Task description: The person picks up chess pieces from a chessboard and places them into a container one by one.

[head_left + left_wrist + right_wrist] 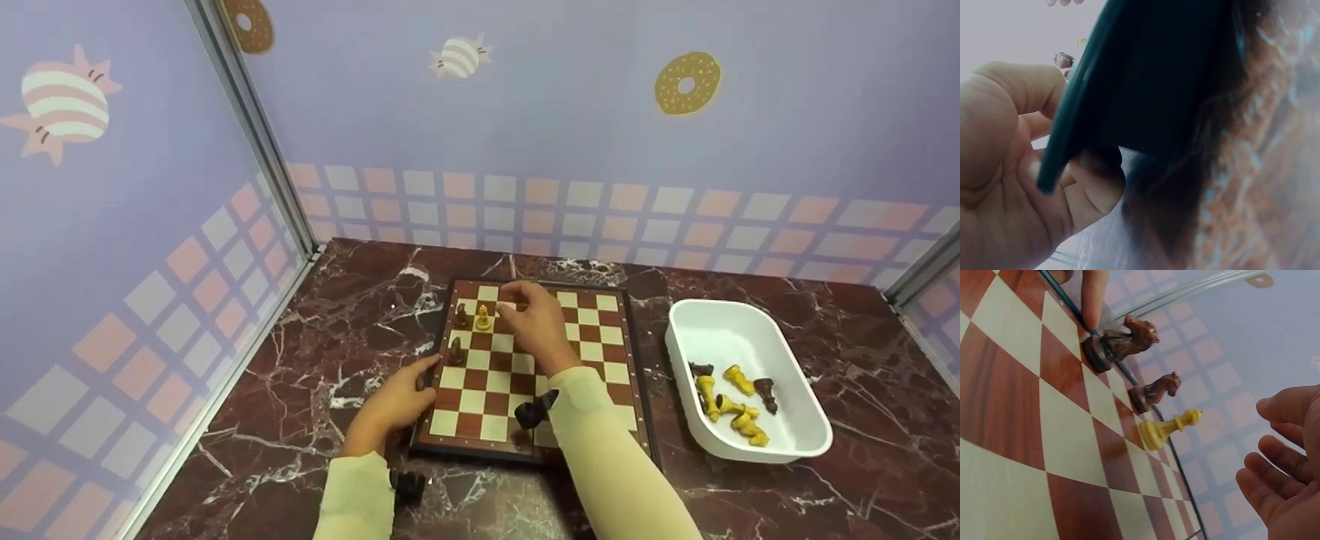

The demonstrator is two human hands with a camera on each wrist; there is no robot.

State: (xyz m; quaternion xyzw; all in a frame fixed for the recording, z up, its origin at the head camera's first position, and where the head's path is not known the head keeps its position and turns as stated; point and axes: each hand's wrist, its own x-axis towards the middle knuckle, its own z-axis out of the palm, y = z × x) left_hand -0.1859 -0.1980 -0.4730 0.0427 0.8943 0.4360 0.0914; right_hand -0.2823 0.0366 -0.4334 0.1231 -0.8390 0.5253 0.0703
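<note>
Chessboard [472,402] left of tray [724,337] (pieces [739,379] inside).

I face a pale purple back wall [570,127] printed with a small pink-and-white striped candy [460,58] and a golden-brown sprinkled doughnut [670,94]; pink and whitish squares run along its foot. On my left stands a matching purple side wall [172,157] bearing a larger striped candy [66,101], with a slim silvery metal corner post [254,124] between the two walls. Below me spreads a glossy dark-red marble tabletop [337,300], veined in white.
</note>
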